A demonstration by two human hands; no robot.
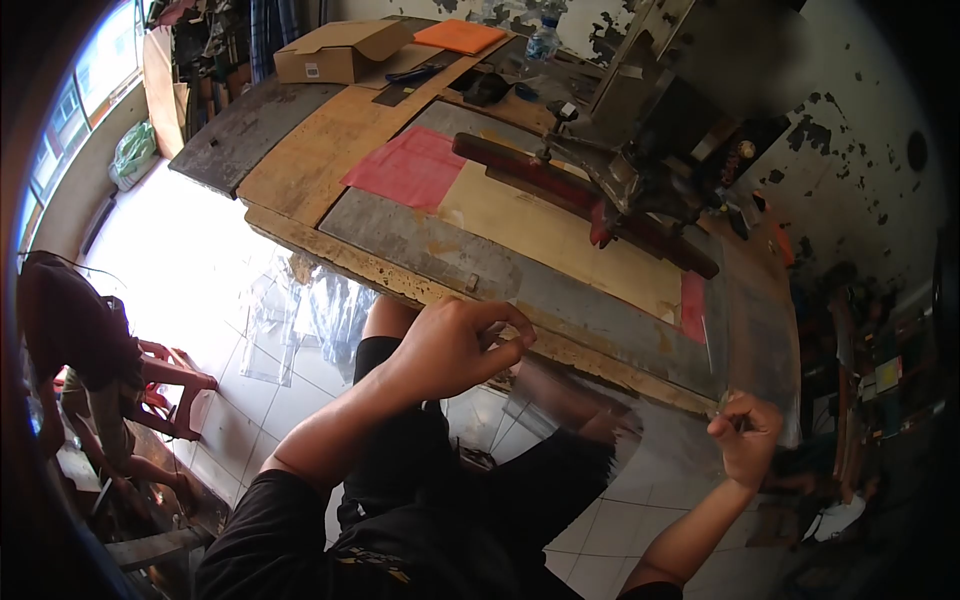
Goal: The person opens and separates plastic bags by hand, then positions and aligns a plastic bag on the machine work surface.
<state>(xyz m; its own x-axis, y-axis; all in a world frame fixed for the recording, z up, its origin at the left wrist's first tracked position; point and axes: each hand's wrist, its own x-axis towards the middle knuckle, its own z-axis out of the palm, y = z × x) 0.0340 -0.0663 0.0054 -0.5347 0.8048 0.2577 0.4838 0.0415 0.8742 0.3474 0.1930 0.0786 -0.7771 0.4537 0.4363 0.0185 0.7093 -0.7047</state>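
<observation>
My left hand (465, 342) is closed, thumb and forefinger curled together, just in front of the table's near edge. What its fingertips hold, if anything, is too thin to make out. My right hand (748, 438) pinches a clear plastic sheet (757, 335) at the table's right corner. More see-through film (565, 395) shows below the edge between my hands, over my legs. On the table, a cream-coloured panel (560, 235) with pink cloth (412, 168) at its left end lies under a dark red bar (520, 165) of a press-like machine.
The worn wooden table (290, 165) bears a cardboard box (340, 50), an orange sheet (460, 36) and a plastic bottle (541, 42). Clear plastic bags (335, 312) hang below its left edge. A red stool (175, 385) stands on the tiled floor, with another person (85, 350) beside it.
</observation>
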